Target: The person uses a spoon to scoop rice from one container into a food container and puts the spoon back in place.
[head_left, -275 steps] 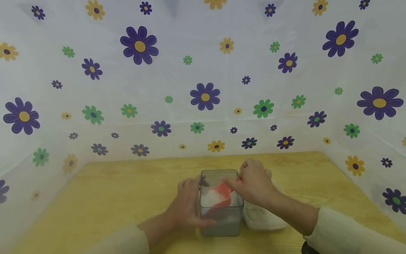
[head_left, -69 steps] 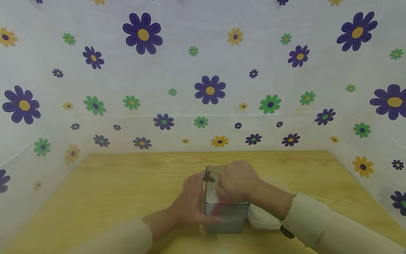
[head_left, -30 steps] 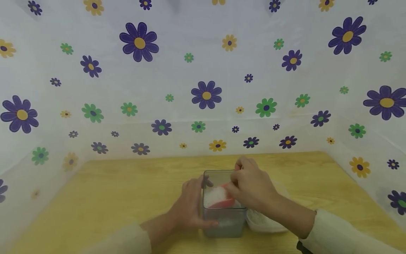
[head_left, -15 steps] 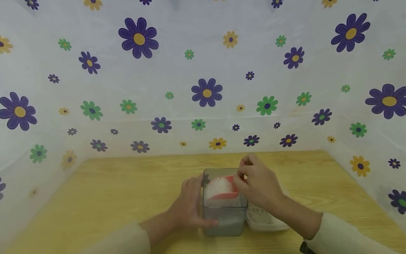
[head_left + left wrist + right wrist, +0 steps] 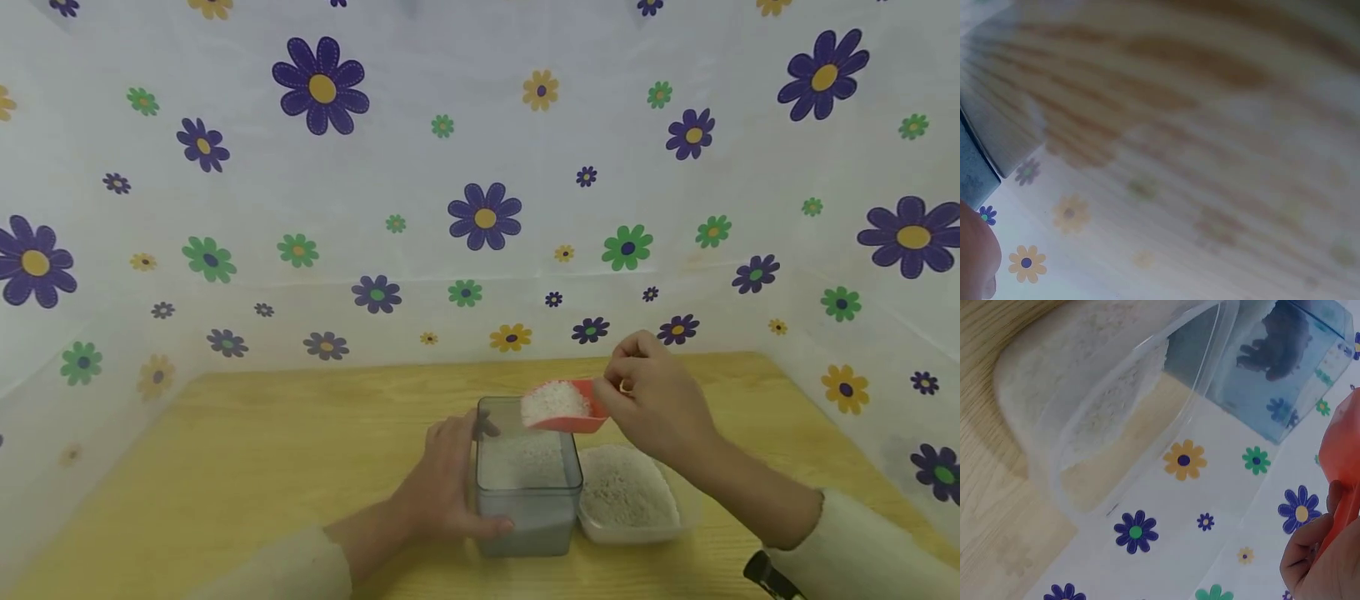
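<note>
In the head view my right hand (image 5: 663, 404) pinches the handle of a red scoop (image 5: 588, 423) heaped with white rice (image 5: 553, 403). The scoop is raised over the back right rim of a tall, see-through bluish-grey container (image 5: 525, 525), which has more rice inside. Against that container's left side my left hand (image 5: 450, 483) holds it, with the thumb across the front. In the right wrist view the scoop (image 5: 1342, 440) appears from below, its handle between fingers and thumb. Only a fingertip (image 5: 977, 253) and the container's corner (image 5: 975, 165) show in the left wrist view.
A low clear plastic tub (image 5: 637, 533) of rice stands just right of the tall container, touching or nearly so. Both rest on a wood-grain tabletop (image 5: 300, 442). A white flower-print sheet (image 5: 420, 183) encloses the back and sides.
The right hand has lifted the filled scoop out of the tall container, up and to the right. Earlier it was down inside, digging in the rice. The left hand has kept its hold.
</note>
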Demonstrator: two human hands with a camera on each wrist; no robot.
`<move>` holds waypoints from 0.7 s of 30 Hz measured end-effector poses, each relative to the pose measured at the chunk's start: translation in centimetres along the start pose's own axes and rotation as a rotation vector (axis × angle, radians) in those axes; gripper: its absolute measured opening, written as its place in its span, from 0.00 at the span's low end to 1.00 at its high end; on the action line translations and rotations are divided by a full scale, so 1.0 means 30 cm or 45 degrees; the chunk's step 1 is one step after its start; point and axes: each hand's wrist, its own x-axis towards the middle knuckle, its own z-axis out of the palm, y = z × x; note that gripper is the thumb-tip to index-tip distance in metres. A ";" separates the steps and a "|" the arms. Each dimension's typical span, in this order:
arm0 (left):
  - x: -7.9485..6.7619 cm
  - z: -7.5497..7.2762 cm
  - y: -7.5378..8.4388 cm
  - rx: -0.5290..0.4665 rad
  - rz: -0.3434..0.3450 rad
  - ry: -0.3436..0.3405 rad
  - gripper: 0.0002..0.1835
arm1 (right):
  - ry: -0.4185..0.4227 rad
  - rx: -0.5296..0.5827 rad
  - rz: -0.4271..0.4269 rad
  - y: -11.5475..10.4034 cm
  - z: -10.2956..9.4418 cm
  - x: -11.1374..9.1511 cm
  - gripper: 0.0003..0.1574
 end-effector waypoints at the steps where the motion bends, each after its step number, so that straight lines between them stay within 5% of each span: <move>1: 0.001 -0.001 0.001 -0.011 -0.001 0.002 0.56 | 0.015 -0.001 0.000 0.009 -0.009 0.000 0.15; 11: -0.008 -0.001 -0.010 0.008 0.005 0.004 0.57 | 0.081 -0.040 0.045 0.120 -0.081 -0.045 0.15; 21: -0.003 0.002 -0.008 0.021 0.028 0.024 0.58 | 0.001 -0.076 0.037 0.274 -0.076 -0.130 0.15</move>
